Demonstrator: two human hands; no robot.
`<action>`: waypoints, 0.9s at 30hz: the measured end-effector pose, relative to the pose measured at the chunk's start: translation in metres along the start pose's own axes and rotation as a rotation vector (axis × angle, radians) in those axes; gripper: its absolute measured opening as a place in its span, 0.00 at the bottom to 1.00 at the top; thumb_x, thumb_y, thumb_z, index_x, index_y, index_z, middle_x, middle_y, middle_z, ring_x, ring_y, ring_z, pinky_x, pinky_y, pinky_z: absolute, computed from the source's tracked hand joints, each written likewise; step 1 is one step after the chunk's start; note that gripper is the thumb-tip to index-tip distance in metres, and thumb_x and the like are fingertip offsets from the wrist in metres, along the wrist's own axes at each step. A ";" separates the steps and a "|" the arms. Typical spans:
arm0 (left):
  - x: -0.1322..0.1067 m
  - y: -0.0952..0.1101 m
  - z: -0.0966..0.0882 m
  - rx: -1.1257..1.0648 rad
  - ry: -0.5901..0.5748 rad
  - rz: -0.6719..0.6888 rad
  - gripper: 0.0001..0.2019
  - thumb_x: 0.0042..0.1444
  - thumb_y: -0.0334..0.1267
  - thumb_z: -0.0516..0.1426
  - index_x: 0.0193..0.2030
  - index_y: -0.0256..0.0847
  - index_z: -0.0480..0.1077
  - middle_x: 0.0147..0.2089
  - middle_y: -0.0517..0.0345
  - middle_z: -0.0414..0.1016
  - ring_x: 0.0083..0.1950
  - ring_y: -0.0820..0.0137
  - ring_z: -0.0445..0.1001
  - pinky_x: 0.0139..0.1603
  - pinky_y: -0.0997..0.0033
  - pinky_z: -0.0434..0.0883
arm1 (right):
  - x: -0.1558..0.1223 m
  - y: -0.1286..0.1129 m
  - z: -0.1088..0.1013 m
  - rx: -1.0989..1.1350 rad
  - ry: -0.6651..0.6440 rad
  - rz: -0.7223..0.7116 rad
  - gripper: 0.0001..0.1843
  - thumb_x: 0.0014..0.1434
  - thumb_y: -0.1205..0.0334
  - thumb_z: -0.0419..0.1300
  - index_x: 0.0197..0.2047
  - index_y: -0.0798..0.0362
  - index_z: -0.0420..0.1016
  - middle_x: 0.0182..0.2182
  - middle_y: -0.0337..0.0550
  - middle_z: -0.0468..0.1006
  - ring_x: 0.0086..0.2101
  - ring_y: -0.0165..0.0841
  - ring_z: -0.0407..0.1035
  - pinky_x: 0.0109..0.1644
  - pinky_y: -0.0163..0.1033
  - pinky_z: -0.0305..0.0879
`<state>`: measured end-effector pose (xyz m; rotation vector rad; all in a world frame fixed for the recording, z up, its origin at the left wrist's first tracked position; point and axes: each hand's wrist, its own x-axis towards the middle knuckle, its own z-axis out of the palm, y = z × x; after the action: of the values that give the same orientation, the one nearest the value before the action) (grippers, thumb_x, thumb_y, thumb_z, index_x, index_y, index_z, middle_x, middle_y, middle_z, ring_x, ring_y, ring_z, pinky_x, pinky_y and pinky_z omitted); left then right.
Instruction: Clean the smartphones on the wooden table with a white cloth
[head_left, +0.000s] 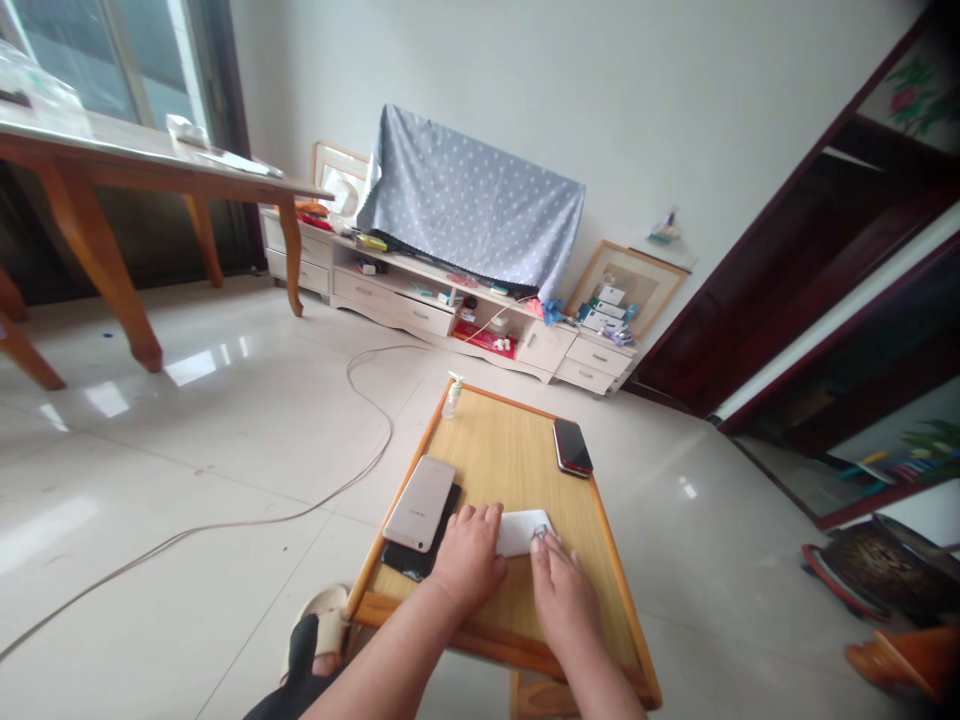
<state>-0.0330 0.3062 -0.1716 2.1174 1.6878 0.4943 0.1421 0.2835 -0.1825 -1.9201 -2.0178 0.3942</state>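
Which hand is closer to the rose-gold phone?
Left: the left hand is just right of the rose-gold phone; the right hand is farther right, at the white item.

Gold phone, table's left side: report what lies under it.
A flat black item lies under the gold phone, showing past the phone's right and near edges; the rest is covered and cannot be seen.

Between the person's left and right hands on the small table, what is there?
A flat white item lies between the left hand and the right hand, as the head view shows.
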 end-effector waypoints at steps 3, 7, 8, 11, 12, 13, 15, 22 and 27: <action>0.000 0.000 -0.001 -0.002 -0.002 0.016 0.29 0.55 0.37 0.54 0.66 0.40 0.60 0.59 0.45 0.73 0.58 0.55 0.67 0.58 0.57 0.64 | -0.010 -0.016 0.009 0.019 -0.057 -0.128 0.32 0.74 0.50 0.37 0.65 0.56 0.71 0.65 0.49 0.68 0.68 0.41 0.56 0.75 0.52 0.43; 0.000 0.000 -0.002 0.006 0.002 0.022 0.28 0.55 0.37 0.54 0.64 0.39 0.61 0.58 0.46 0.73 0.58 0.55 0.67 0.58 0.57 0.64 | -0.013 -0.013 0.011 0.054 -0.024 -0.141 0.30 0.74 0.49 0.38 0.65 0.53 0.72 0.65 0.48 0.69 0.67 0.40 0.58 0.74 0.51 0.46; 0.000 0.000 -0.002 0.009 0.002 0.018 0.28 0.54 0.36 0.54 0.64 0.40 0.62 0.57 0.46 0.73 0.57 0.55 0.67 0.57 0.57 0.64 | -0.011 -0.007 0.010 0.059 0.005 -0.107 0.31 0.74 0.49 0.39 0.65 0.53 0.72 0.64 0.49 0.70 0.67 0.40 0.58 0.74 0.51 0.46; 0.000 0.001 -0.002 0.013 0.001 0.005 0.30 0.49 0.34 0.56 0.62 0.41 0.62 0.56 0.47 0.74 0.57 0.55 0.67 0.57 0.57 0.64 | -0.004 0.009 0.006 0.080 0.059 0.020 0.33 0.73 0.47 0.38 0.64 0.55 0.73 0.64 0.51 0.69 0.67 0.42 0.57 0.73 0.52 0.49; 0.000 0.001 -0.002 0.013 0.002 0.001 0.30 0.49 0.34 0.56 0.62 0.41 0.63 0.56 0.47 0.74 0.57 0.55 0.67 0.57 0.57 0.64 | -0.004 0.011 0.005 0.093 0.062 0.044 0.34 0.73 0.46 0.38 0.63 0.56 0.73 0.65 0.52 0.69 0.67 0.42 0.57 0.73 0.51 0.50; 0.000 0.002 -0.002 0.013 0.002 -0.002 0.30 0.49 0.34 0.56 0.62 0.41 0.63 0.56 0.47 0.74 0.57 0.55 0.67 0.57 0.57 0.64 | -0.004 0.012 0.006 0.109 0.057 0.051 0.34 0.73 0.45 0.38 0.63 0.57 0.73 0.65 0.52 0.68 0.67 0.42 0.57 0.72 0.50 0.52; 0.000 0.002 -0.002 0.013 0.006 -0.007 0.29 0.49 0.34 0.55 0.61 0.42 0.63 0.56 0.47 0.74 0.57 0.55 0.67 0.56 0.57 0.65 | -0.009 0.008 0.009 0.147 0.032 0.027 0.35 0.72 0.44 0.38 0.64 0.57 0.73 0.66 0.50 0.67 0.68 0.41 0.57 0.72 0.47 0.53; 0.000 0.001 -0.001 0.011 0.019 0.010 0.27 0.48 0.33 0.56 0.58 0.42 0.64 0.54 0.49 0.74 0.55 0.55 0.67 0.54 0.58 0.65 | -0.012 0.008 0.005 0.187 0.031 0.084 0.35 0.72 0.43 0.39 0.64 0.56 0.73 0.66 0.49 0.67 0.66 0.41 0.59 0.71 0.46 0.56; 0.001 -0.001 -0.002 0.004 0.019 0.022 0.24 0.50 0.34 0.56 0.56 0.43 0.64 0.53 0.50 0.74 0.54 0.56 0.67 0.53 0.58 0.64 | -0.019 -0.005 0.010 0.138 0.025 0.016 0.33 0.72 0.44 0.40 0.64 0.55 0.72 0.67 0.49 0.66 0.67 0.42 0.57 0.71 0.47 0.55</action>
<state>-0.0343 0.3071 -0.1701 2.1425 1.6795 0.5197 0.1345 0.2648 -0.1905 -1.8501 -1.9078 0.4970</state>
